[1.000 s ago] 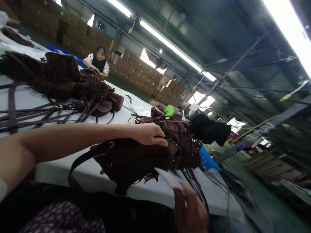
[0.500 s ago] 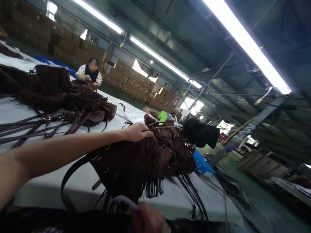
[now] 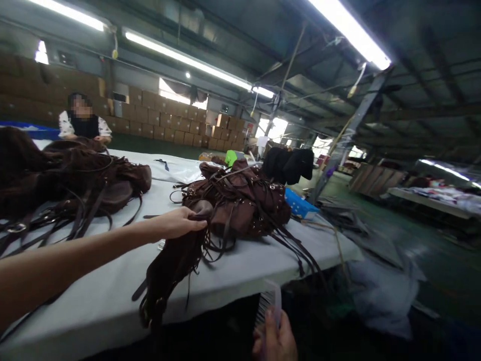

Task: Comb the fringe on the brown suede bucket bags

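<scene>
My left hand (image 3: 176,224) reaches across the white table (image 3: 93,296) and grips the top of a dark brown fringed suede bag (image 3: 169,265). That bag hangs over the table's near edge, its fringe and strap dangling. Just beyond it lies a pile of similar brown fringed bags (image 3: 240,200) with studs and long straps. At the bottom of the view my right hand (image 3: 274,341) is closed round a pale comb (image 3: 268,301), held upright below the table edge.
Another heap of brown bags and straps (image 3: 71,185) covers the table's left side. A person (image 3: 83,123) sits at the far end. Black items (image 3: 287,164), a blue box (image 3: 298,204) and stacked cartons (image 3: 169,120) stand beyond. To the right lie a green floor and another table (image 3: 432,200).
The view has swung right and levelled. My left hand has drawn the fringed bag toward the near edge, where it now hangs down. My right hand has lifted the comb into sight.
</scene>
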The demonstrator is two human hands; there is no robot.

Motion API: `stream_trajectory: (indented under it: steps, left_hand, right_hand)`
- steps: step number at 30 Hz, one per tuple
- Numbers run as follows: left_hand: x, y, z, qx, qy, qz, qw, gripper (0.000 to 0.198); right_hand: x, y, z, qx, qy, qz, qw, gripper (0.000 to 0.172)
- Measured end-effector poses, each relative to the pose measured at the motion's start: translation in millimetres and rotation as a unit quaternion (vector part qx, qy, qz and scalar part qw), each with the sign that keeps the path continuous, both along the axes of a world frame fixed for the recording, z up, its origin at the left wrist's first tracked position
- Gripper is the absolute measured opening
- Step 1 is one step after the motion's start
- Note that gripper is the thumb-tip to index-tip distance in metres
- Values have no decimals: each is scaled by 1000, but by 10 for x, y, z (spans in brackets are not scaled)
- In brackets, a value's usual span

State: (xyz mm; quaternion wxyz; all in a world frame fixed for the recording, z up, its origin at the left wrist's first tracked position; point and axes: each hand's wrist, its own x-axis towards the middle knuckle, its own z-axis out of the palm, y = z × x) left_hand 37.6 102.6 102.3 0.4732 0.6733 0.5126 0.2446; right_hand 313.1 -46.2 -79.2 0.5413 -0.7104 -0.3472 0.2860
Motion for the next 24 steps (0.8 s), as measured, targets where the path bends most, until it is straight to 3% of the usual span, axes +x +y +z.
stream_trajectory:
  steps: [2,5,8,11,14,17,19,22,24]
  left_hand:
    - [118,-186,-46,-75,-73,1,995,44]
    - [260,-450,-66,-135,-147,35,979,42]
    - [404,-718,-142,-189,-205,72,958,41]
    - [545,-970,-318,-246,-271,101,925,41]
    - [627,-1164,-577,-273,-337,156,888,39]
    - [604,-1309,-912,-284,-367,237,853,34]
    - [523,-1410,-1148,-310,-370,274,832,32]
    - [281,-1582,-1416,-323,-337,329,821,26]
    - [46,-1687,-1493,-294,-308,378,822,19]
  right_hand:
    - [-100,25,126,10,19,10,1000,68]
    - [-193,38,465,56,-16,15,998,67]
    - [-281,-30,827,132,-138,-32,981,59]
    - [-482,-116,958,159,-290,-9,944,49]
    - [-728,-140,726,30,-444,157,882,43]
    - [-790,-124,256,-175,-527,314,770,55]
    - [-650,-132,-73,-246,-535,353,727,58]
    - [-164,-227,-471,-287,-504,326,746,63]
    - [280,-341,-648,-333,-467,284,768,62]
